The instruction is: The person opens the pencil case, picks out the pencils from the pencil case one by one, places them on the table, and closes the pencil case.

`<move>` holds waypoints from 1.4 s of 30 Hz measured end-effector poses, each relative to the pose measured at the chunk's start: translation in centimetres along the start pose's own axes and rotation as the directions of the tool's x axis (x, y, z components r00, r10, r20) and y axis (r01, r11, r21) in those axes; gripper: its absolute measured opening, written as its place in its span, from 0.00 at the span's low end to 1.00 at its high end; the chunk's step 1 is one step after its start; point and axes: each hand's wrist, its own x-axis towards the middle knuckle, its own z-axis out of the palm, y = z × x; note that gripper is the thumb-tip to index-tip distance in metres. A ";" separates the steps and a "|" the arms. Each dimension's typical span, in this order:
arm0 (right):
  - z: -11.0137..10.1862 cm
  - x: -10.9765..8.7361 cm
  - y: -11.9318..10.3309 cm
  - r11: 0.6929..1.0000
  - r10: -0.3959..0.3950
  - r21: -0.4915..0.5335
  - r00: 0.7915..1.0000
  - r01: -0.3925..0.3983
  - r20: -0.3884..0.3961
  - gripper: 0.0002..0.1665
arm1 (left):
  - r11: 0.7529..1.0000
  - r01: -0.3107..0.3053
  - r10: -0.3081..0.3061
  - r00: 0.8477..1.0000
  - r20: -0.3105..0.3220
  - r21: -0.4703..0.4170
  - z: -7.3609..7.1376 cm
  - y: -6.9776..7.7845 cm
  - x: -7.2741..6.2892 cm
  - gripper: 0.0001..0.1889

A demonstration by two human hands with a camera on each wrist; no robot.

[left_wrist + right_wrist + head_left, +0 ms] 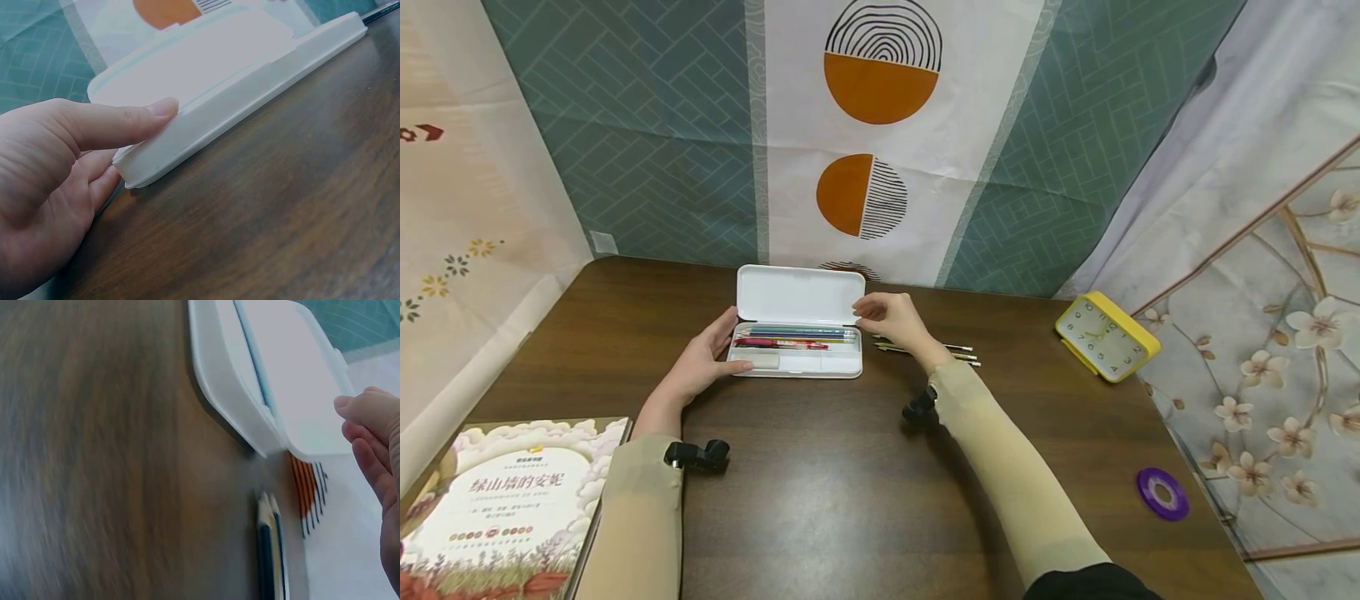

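Observation:
A white pencil case (797,374) stands with its lid (797,293) raised on the brown table. Inside lie several pencils (820,333), a red pen (778,342) and a whitish block, perhaps an eraser (763,361). My left hand (703,354) grips the case's left end, thumb (140,122) along the front wall and fingers round the side. At the lid's right edge is my right hand (895,321), its fingers loosely bent and the thumb (359,409) overlapping the lid in the right wrist view. Beneath that wrist, several more pencils (958,356) lie beside the case.
A yellow clock (1107,336) stands at the back right. Nearer the right edge lies a purple ring-shaped roll (1162,493). A picture-covered book (512,500) occupies the front left, by my left sleeve. Patterned cloth (662,150) hangs behind the table.

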 end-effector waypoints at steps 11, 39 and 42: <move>2.7 0.6 -0.3 0.999 0.040 -0.035 0.995 -0.037 0.096 0.10 | 1.000 -0.009 0.009 1.000 -0.005 -0.012 0.3 0.1 0.0 0.55; 4.3 0.8 -0.5 0.991 0.061 -0.126 0.973 -0.034 0.221 0.15 | 1.000 -0.002 0.002 1.000 -0.008 -0.013 0.1 -0.1 0.1 0.55; 4.4 0.8 -0.4 0.991 0.059 -0.129 0.975 -0.032 0.214 0.15 | 1.000 -0.001 0.001 1.000 -0.010 -0.009 0.1 0.0 0.1 0.55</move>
